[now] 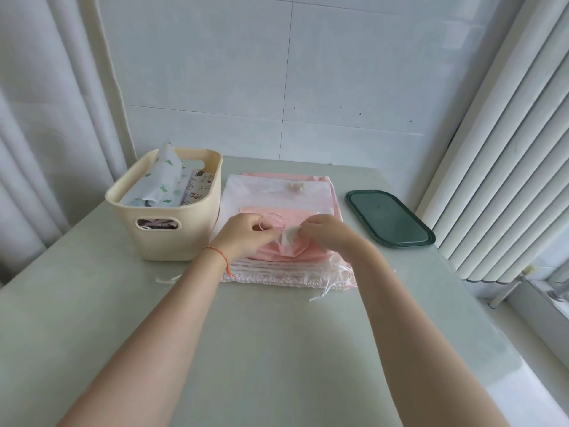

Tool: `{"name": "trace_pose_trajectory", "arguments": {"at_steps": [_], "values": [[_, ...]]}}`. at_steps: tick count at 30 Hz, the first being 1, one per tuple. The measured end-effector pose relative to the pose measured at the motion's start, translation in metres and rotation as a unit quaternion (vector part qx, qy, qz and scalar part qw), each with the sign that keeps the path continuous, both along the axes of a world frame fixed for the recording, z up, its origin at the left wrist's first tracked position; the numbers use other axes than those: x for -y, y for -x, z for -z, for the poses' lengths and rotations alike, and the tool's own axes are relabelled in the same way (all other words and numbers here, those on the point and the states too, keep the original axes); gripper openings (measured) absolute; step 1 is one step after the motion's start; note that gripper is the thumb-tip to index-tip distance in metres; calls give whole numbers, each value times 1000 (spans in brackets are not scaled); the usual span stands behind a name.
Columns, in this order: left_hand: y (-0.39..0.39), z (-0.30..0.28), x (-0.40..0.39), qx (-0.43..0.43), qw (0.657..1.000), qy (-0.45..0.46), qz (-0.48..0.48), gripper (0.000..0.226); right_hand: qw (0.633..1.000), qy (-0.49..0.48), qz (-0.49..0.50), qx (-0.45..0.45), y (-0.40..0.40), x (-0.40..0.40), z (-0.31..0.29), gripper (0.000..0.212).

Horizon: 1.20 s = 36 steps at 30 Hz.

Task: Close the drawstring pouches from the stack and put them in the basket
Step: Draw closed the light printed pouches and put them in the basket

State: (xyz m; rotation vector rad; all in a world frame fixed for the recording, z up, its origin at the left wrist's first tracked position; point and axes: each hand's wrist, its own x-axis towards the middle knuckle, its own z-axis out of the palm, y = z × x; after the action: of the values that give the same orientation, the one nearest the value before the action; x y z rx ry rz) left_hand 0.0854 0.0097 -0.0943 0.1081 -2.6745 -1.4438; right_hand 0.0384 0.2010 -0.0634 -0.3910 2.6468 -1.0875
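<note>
Both hands over the stack of pouches, mid-table. Left hand sits at the left side of a pink pouch lying on top of the stack; its fingers are curled in and pinch a thin pale drawstring, which loops up just beyond the knuckles. A red cord bracelet circles the left wrist.

Right hand is just right of the left, the two nearly touching. Its fingers are bent and pinch the gathered white mouth of the pink pouch, which bunches up between the two hands. The pouch body spreads toward the person from under both sets of fingers.

Below it the stack shows crinkled white and pink edges on the near side, with loose cord ends trailing off to the right of the right wrist. Beyond the fingers lies a larger flat white pouch over a pink one, reaching toward the wall.

Cream basket stands just left of the left hand, close to the stack's left edge. Printed pouches are in it, one with green marks poking above the rim.

Dark green tray lies well to the right of the right hand, apart from the stack. All rest on a pale grey-green table.
</note>
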Motion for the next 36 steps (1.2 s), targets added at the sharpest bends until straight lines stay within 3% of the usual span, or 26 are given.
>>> {"name": "trace_pose_trajectory", "arguments": {"at_steps": [3,5,8,11,14,16,18,21,24,25,27,30,33,36], "values": [[4,2,2,-21,990,116,-73,31,998,-47,3,-29,3,6,6,27],[4,2,2,-110,967,208,-98,35,995,-78,5,-61,7,10,10,25],[-2,-4,-4,-221,943,249,-20,16,992,-96,28,-80,14,11,18,25],[-6,-4,-7,-134,951,273,60,36,982,-137,35,-121,21,10,25,22],[-3,2,-6,-28,953,291,83,51,981,-89,8,-174,22,7,21,21],[2,6,-4,-16,958,275,77,56,987,-86,-55,-122,19,1,14,31],[6,5,-2,-5,966,250,68,55,977,-166,-95,-91,19,-4,13,36],[14,-1,0,-16,979,204,23,36,978,-171,-65,-99,30,-13,17,27],[22,-8,3,-28,988,152,-29,33,999,-21,0,-31,39,-19,16,22],[26,-8,3,-48,986,156,-44,36,1000,21,18,-11,42,-21,16,23],[34,-4,5,-128,957,250,-76,39,997,48,53,3,49,-20,18,27],[48,5,3,-211,909,357,-43,38,996,-19,90,8,62,-10,22,28],[58,13,-6,-176,898,403,23,39,992,-73,98,13,75,4,25,32],[71,19,-9,-120,908,401,29,36,990,-126,68,0,83,10,20,36]]}}
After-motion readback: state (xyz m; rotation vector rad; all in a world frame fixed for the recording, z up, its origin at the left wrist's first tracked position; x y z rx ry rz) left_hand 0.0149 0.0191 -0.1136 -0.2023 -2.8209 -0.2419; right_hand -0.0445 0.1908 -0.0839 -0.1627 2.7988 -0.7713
